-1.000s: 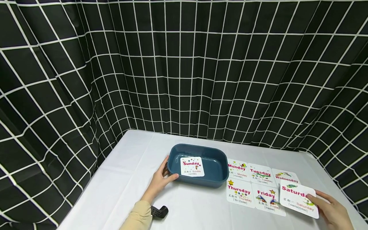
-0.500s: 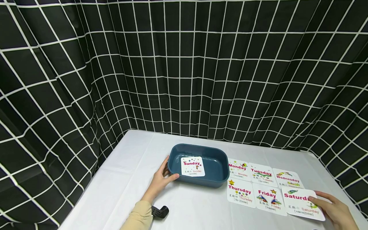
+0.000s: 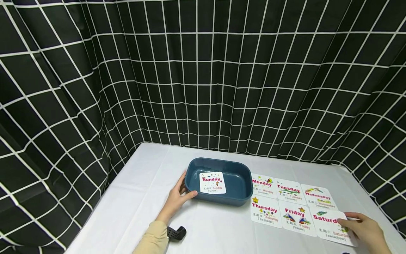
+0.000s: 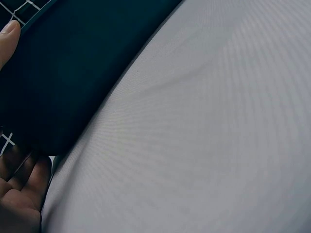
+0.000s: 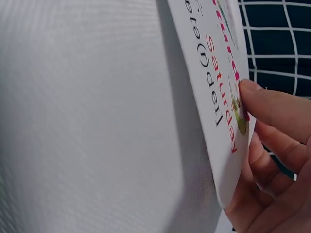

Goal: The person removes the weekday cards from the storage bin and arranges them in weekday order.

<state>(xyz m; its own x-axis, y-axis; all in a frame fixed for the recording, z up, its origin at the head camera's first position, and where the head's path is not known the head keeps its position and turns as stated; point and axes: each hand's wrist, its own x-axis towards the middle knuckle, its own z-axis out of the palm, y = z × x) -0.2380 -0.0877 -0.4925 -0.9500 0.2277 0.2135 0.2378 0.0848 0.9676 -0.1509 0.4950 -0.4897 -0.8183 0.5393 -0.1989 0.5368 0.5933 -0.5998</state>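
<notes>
My left hand point(image 3: 177, 198) grips the left end of a dark blue rectangular plastic bin point(image 3: 236, 182), thumb on the near rim and fingers around the side. A white Sunday card point(image 3: 212, 183) lies face up in the bin's left part. On the right, my right hand point(image 3: 367, 231) pinches the right edge of a Saturday card point(image 3: 326, 227), its thumb on the printed face and fingers beneath. That card sits right beside the Friday card point(image 3: 297, 218). In the right wrist view the held edge of the Saturday card point(image 5: 214, 107) is lifted, with a shadow under it.
The Monday card point(image 3: 262, 185), Tuesday card point(image 3: 290, 191) and Wednesday card point(image 3: 318, 197) form a back row right of the bin. A Thursday card point(image 3: 265, 211) lies in front of Monday. Black grid curtain point(image 3: 215, 88) encloses the white-clothed table point(image 3: 215, 229).
My right hand has brought the Saturday card down and slightly right, from overlapping the Friday and Wednesday cards to beside Friday. The left hand and the bin have stayed put.
</notes>
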